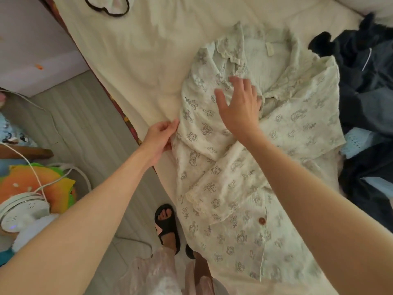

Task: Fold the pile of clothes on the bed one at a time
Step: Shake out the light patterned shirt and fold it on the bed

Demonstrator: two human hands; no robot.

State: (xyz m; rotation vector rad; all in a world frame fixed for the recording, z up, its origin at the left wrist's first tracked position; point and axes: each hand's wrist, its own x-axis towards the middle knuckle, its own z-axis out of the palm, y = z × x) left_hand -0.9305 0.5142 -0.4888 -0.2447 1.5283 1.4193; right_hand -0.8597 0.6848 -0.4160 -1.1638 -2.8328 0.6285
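A pale printed shirt (244, 167) lay spread on the bed (127, 60). The left hand (161, 137) pinched its nine-o'clock edge; the right hand (238, 107), fingers spread, apparently hovered over the chest. Dark clothes (365, 86) were piled at three o'clock.

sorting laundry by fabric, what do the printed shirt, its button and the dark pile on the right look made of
Printed shirt: thin crinkled woven cloth, probably cotton gauze, matte; it shows fine puckers and soft folds.
Button: brown and glossy, plastic or wood; too small to tell.
Dark pile: heavier navy cloth, possibly denim or twill, matte.
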